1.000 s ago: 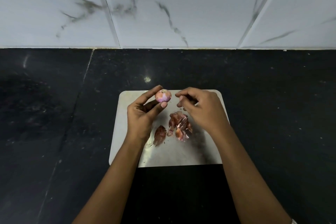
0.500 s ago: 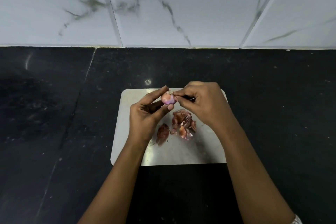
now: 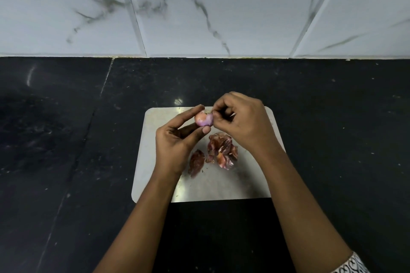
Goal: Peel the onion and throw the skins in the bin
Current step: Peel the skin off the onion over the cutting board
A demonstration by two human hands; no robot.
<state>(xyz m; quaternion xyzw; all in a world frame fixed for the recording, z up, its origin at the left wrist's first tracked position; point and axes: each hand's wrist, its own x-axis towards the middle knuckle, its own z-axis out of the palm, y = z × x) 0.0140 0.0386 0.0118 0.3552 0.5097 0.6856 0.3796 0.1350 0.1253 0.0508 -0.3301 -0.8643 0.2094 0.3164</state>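
2 hands, 1 small onion, peeling in progress over the board.

Nearest us, a patterned sleeve [image 3: 351,264] at the right wrist, both forearms reaching out over the pale board [image 3: 142,184]. Below the fingers lie the skins [image 3: 223,149], a crumpled reddish heap just under the right hand [image 3: 244,127], and 1 loose flake [image 3: 196,163] beside the heel of the left hand [image 3: 175,142]. Up at the fingertips, the onion [image 3: 204,118] is off the board, pink and mostly bare, gripped between the left thumb and curled fingers. The right hand's fingers are curled tight, thumb and forefinger pinching at the onion's top right edge. Beyond the fingers, black counter [image 3: 66,139], then marbled white wall tiles [image 3: 199,6].
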